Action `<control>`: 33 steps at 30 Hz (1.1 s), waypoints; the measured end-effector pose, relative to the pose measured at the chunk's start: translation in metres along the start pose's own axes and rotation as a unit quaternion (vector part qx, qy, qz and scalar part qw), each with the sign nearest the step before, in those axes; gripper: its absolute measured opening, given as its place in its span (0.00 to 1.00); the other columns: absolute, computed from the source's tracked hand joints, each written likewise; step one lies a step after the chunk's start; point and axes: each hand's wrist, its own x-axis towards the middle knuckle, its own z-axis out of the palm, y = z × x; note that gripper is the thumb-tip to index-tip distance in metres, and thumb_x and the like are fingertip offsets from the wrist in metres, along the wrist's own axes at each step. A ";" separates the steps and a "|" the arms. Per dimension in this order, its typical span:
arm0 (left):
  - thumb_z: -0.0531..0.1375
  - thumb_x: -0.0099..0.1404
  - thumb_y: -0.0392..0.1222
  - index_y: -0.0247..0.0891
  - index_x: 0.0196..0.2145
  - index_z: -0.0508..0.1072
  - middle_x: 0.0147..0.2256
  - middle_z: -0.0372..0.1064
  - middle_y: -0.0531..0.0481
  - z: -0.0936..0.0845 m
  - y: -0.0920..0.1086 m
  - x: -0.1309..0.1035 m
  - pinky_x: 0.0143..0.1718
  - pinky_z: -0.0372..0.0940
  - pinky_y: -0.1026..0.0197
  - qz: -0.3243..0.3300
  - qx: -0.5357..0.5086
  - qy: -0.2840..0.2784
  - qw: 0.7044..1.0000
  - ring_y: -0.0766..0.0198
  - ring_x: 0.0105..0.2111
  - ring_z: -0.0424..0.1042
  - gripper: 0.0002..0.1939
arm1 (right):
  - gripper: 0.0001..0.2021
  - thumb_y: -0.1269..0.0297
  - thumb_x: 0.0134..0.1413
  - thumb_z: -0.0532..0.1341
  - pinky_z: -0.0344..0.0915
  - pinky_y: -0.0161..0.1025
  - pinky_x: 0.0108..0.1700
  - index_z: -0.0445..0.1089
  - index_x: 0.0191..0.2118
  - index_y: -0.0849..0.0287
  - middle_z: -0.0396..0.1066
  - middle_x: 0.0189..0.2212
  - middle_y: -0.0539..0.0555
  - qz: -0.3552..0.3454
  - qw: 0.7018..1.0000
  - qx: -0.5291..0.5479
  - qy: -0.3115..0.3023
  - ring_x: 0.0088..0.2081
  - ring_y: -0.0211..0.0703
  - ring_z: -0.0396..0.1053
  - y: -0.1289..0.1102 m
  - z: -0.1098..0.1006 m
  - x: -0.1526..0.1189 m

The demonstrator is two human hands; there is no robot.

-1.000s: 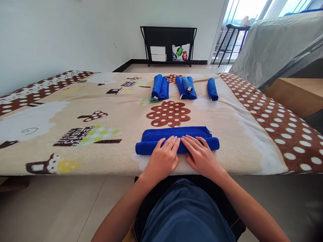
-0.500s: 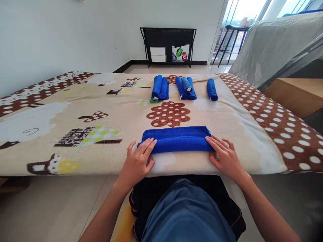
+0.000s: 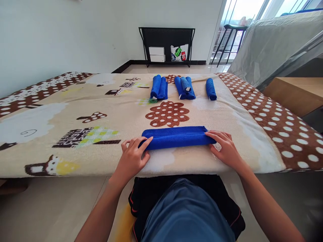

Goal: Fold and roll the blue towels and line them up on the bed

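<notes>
A blue towel (image 3: 179, 138), partly rolled along its near side, lies crosswise on the patterned blanket (image 3: 121, 111) in front of me. My left hand (image 3: 133, 154) grips the left end of the roll between thumb and fingers. At the right end, my right hand (image 3: 224, 147) holds the roll the same way, fingers on top and thumb low on the near side. A narrow flat strip of the towel shows beyond the roll.
Rolled blue towels stand in a left group (image 3: 159, 88) and a middle group (image 3: 185, 88), with a single roll (image 3: 211, 89) to the right. A cardboard box (image 3: 295, 95) is at the right. A black rack (image 3: 166, 40) stands by the far wall.
The near edge of the towel has rolled farther away from me, so the towel is narrower. Both hands have moved slightly forward with it, their fingers now curled round its ends.
</notes>
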 end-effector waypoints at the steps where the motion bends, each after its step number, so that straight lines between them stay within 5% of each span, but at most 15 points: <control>1: 0.53 0.68 0.35 0.46 0.65 0.63 0.56 0.68 0.41 0.001 -0.002 -0.001 0.58 0.51 0.43 0.004 -0.004 -0.001 1.000 0.49 0.56 0.67 0.28 | 0.23 0.68 0.61 0.56 0.59 0.52 0.60 0.65 0.61 0.50 0.69 0.58 0.54 0.002 1.000 0.005 -0.001 0.60 0.50 0.66 0.002 0.002 -0.001; 7: 0.51 0.67 0.31 0.46 0.65 0.61 0.57 0.68 0.42 0.009 -0.006 -0.001 0.57 0.50 0.45 0.005 -0.020 0.003 1.000 0.51 0.57 0.67 0.30 | 0.22 0.69 0.59 0.56 0.60 0.51 0.59 0.66 0.58 0.51 0.71 0.56 0.53 0.011 1.000 0.008 -0.002 0.57 0.50 0.68 0.007 0.012 -0.001; 15: 0.51 0.62 0.29 0.43 0.56 0.70 0.46 0.75 0.46 -0.011 -0.003 0.000 0.56 0.53 0.44 -0.004 -0.034 -0.001 0.999 0.52 0.46 0.73 0.26 | 0.15 0.71 0.55 0.55 0.62 0.48 0.51 0.71 0.47 0.55 0.75 0.40 0.53 0.024 0.998 0.029 -0.043 0.44 0.49 0.70 -0.011 -0.012 0.002; 20: 0.50 0.63 0.29 0.40 0.55 0.71 0.50 0.74 0.40 -0.011 0.028 0.013 0.59 0.51 0.40 -0.024 0.006 0.001 1.000 0.48 0.53 0.70 0.24 | 0.24 0.74 0.57 0.53 0.59 0.52 0.57 0.67 0.58 0.55 0.73 0.52 0.56 0.003 0.999 -0.012 -0.029 0.54 0.52 0.68 -0.044 0.001 0.011; 26: 0.53 0.65 0.32 0.34 0.65 0.61 0.64 0.62 0.40 0.005 0.072 0.034 0.64 0.53 0.48 0.095 -0.048 -0.047 0.993 0.51 0.64 0.61 0.31 | 0.33 0.73 0.59 0.52 0.53 0.51 0.66 0.52 0.70 0.57 0.58 0.67 0.56 -0.097 0.993 -0.010 -0.067 0.67 0.48 0.57 -0.083 0.027 0.024; 33: 0.54 0.71 0.41 0.39 0.68 0.56 0.66 0.59 0.41 0.006 0.024 -0.003 0.66 0.49 0.45 0.057 -0.028 -0.025 0.998 0.51 0.66 0.59 0.30 | 0.31 0.67 0.64 0.54 0.52 0.51 0.67 0.50 0.71 0.52 0.59 0.66 0.54 -0.073 0.995 -0.051 -0.045 0.67 0.46 0.58 -0.032 0.011 -0.006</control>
